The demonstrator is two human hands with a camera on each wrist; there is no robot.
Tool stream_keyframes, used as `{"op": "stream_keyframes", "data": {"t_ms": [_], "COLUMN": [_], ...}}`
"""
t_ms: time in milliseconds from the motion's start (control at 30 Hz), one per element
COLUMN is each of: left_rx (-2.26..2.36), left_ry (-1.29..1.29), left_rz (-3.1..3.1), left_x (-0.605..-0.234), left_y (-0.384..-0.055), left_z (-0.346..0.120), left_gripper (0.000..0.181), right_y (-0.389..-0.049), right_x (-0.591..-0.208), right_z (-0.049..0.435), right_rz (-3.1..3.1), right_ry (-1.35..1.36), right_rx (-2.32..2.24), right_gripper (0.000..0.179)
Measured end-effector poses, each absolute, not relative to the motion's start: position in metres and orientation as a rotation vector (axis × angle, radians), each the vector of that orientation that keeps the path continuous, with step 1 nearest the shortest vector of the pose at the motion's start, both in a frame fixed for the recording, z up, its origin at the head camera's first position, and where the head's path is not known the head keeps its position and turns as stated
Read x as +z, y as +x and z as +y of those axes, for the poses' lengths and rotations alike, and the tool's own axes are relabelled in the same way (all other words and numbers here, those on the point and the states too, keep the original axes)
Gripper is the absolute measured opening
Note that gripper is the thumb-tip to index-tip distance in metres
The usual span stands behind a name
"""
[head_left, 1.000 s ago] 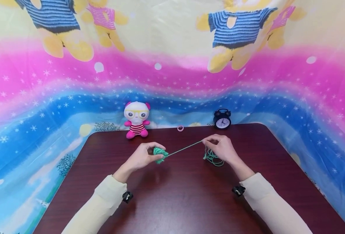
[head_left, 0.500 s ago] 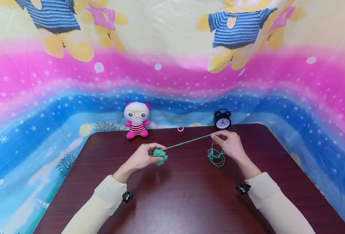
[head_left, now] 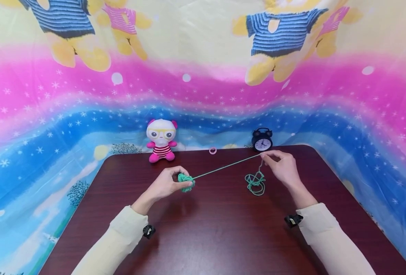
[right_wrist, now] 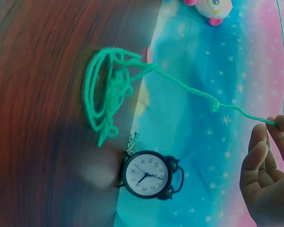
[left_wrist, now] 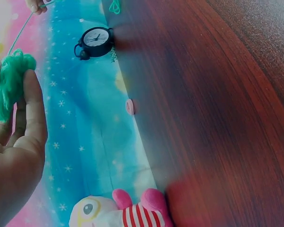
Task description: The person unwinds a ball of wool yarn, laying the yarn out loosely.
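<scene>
A small bundle of green yarn (head_left: 186, 182) is gripped between the thumb and fingers of my left hand (head_left: 167, 185), raised over the table's left-middle part. From it a taut strand (head_left: 225, 167) slants up to my right hand (head_left: 283, 168), whose thumb and index finger pinch it. Below the right fingertips the yarn runs on down to a loose tangle of loops (head_left: 255, 184). In the right wrist view this tangle (right_wrist: 106, 92) shows a small kink in the strand leading up to the pinch. The left wrist view shows the wound bundle (left_wrist: 12, 82) close up.
A plush panda (head_left: 161, 140) with yellow glasses sits at the table's back left. A pink ring (head_left: 213, 151) lies at the back edge, and a black alarm clock (head_left: 262, 139) stands at the back right. Behind the dark red wooden table (head_left: 210, 236) hangs a printed cloth.
My right hand has moved right, lengthening the taut strand between the hands. The tangle has shifted slightly right and hangs on a longer strand. My left hand stays nearly in place, the bundle turning slightly.
</scene>
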State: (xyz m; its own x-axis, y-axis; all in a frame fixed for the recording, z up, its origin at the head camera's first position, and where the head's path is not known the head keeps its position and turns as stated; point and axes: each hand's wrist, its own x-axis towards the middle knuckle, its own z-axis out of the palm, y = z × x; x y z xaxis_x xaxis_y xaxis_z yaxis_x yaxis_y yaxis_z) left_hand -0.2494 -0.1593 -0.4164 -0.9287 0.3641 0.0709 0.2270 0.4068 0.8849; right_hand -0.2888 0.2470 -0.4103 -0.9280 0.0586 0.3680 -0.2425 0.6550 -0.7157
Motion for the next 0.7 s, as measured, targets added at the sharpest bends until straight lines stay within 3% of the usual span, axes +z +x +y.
{"op": "stream_keyframes", "data": {"t_ms": [333,700], "left_rx": [1.587,1.605], "left_ry": [0.572,0.562], "left_rz": [2.499,2.493], "left_x": [-0.393,-0.418], "left_y": [-0.233,-0.248], "left_z": [-0.157,-0.167], "left_gripper": [0.018,0.023], "right_y": [-0.291,-0.291], "right_x": [-0.413,-0.415], "right_z": [0.267,0.286], "right_rz": [-2.505,-2.503], "right_ry": [0.015,-0.115], "right_rx": [1.180,1.168], "right_gripper": [0.040,0.043]}}
